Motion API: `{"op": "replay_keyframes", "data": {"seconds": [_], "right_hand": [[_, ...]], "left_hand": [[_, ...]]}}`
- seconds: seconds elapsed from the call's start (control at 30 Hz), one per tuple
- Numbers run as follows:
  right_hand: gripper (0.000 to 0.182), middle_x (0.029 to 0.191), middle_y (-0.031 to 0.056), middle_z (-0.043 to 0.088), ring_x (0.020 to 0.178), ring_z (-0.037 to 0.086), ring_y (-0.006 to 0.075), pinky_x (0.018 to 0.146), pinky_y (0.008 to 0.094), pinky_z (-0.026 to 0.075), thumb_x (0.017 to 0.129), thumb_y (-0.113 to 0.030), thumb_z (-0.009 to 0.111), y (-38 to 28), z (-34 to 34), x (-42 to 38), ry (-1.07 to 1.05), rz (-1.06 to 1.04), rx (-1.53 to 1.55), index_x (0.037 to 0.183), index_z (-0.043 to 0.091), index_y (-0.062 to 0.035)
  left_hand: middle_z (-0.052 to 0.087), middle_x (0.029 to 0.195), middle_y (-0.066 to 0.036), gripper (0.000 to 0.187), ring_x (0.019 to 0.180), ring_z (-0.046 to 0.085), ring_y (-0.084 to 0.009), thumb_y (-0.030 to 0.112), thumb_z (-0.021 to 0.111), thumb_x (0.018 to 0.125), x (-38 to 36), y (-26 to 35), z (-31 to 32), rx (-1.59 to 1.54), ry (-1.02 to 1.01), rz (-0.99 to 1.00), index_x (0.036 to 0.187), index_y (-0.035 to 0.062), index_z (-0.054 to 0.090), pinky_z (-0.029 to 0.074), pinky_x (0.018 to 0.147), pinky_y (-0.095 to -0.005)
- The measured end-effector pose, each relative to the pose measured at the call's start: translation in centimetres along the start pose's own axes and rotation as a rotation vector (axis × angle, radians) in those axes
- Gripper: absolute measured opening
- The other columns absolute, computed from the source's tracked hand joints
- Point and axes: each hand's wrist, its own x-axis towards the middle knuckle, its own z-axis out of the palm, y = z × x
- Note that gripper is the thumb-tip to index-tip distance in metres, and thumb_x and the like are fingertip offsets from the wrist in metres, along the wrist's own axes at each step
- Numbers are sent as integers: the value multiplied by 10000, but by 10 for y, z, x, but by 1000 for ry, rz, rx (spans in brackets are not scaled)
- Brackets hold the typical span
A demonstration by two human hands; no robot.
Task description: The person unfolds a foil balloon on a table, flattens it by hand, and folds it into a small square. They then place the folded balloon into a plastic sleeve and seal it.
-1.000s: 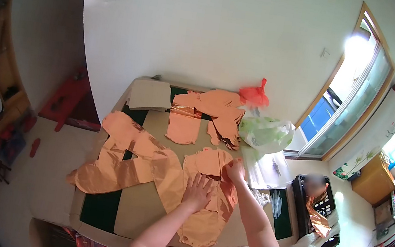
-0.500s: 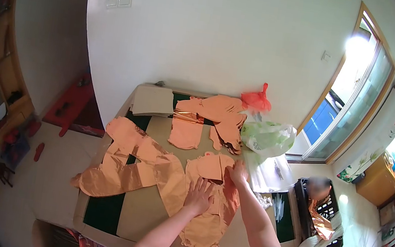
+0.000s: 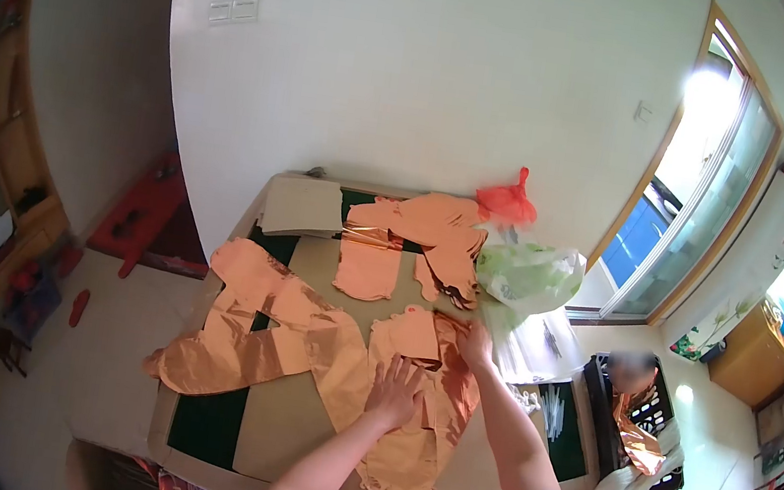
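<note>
A flat rose-gold foil balloon [image 3: 408, 453] lies before me on the table, with folded flaps and creases. My left hand [image 3: 396, 393] rests flat on its middle, fingers spread. At the balloon's upper right edge, my right hand [image 3: 475, 347] pinches the foil, which is folded up and darker beside the fingertips; the exact grip is partly hidden. To the left stretches another large uninflated foil balloon [image 3: 236, 354], reaching the piece under my hands. Further back sits a stack of similar flat foil balloons [image 3: 441, 220].
Grey-brown card sheets [image 3: 303, 207] lie at the table's back left. A red plastic bag [image 3: 509, 199], a green-and-white plastic bag [image 3: 533, 277] and clear plastic sleeves [image 3: 533, 345] are on the right. White straws [image 3: 552, 411] lie nearby. A black crate [image 3: 602, 375] stands beside the table.
The foil at the upper right edge has been folded up a little by my right hand, showing a darker crease. My left hand stays in place.
</note>
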Motion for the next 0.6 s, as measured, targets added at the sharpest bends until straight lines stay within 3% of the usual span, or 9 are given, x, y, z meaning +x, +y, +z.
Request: {"op": "replay_keyframes", "data": {"seconds": [0.07, 0.17, 0.27, 0.37, 0.4, 0.5, 0.6], "right_hand": [[282, 901, 185, 650, 832, 635, 334, 740, 431, 493, 773, -197, 646, -43, -19, -10, 91, -53, 115, 1016, 592, -65], [346, 931, 179, 651, 839, 640, 330, 759, 425, 499, 805, -171, 622, -101, -45, -15, -133, 45, 248, 1129, 565, -66], [353, 965, 180, 650, 880, 635, 346, 804, 413, 500, 846, -130, 573, -108, -43, -11, -397, 72, 955, 1193, 562, -63], [369, 1079, 188, 628, 1005, 599, 360, 879, 433, 478, 844, -85, 555, -34, -3, -4, 92, -221, 165, 1213, 570, -62], [375, 1190, 193, 586, 1139, 531, 364, 984, 476, 405, 830, -98, 566, -22, -2, -18, 24, -142, 16, 1202, 588, -64], [400, 1290, 185, 530, 1239, 461, 351, 1067, 510, 309, 829, -95, 562, -24, -11, -65, -20, -250, -220, 1228, 579, -77], [424, 1335, 183, 498, 1285, 422, 347, 1109, 508, 246, 845, -91, 547, -31, -9, -94, -65, -350, -158, 1268, 557, -90]], "left_hand": [[239, 1527, -147, 561, 1434, 143, -318, 414, 344, 974, 0, 0, -1, -2, 13, -2, 1457, 130, 318, 139, 1138, -539], [263, 1511, -165, 565, 1418, 186, -334, 398, 408, 950, -1, 0, -4, -42, 32, 8, 1438, 121, 349, 157, 1126, -554], [270, 1504, -175, 566, 1408, 210, -345, 392, 438, 938, 0, -1, -3, -67, 57, 19, 1428, 120, 366, 164, 1121, -561], [270, 1507, -165, 564, 1416, 194, -332, 406, 432, 941, -1, -2, 2, -46, 77, 21, 1426, 125, 370, 157, 1129, -552], [270, 1508, -160, 563, 1420, 185, -325, 412, 429, 942, 0, -2, 3, -35, 86, 19, 1424, 127, 371, 153, 1134, -547], [276, 1503, -168, 557, 1415, 195, -332, 407, 427, 945, 1, -2, 7, -79, 118, 19, 1423, 126, 375, 148, 1133, -547], [262, 1508, -172, 557, 1418, 185, -333, 409, 429, 944, 0, -1, 5, -76, 102, 17, 1422, 127, 378, 141, 1133, -545]]}}
